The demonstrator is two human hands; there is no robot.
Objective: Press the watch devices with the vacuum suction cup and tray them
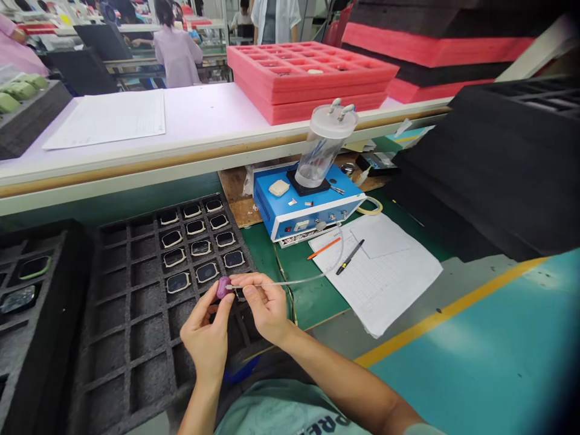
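Cut-off letters "PRE" mark the teal T-shirt (pixel 312 423).

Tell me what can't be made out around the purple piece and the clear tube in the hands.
Head view:
Purple piece: most of it hidden by the left hand and right hand.
Clear tube: its join to the piece hidden by the fingers.
Blue unit: panel labels too small.
Gridded paper: any writing too small.

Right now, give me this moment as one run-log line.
left hand: holds purple piece | right hand: pinches clear tube | under hands: black foam tray
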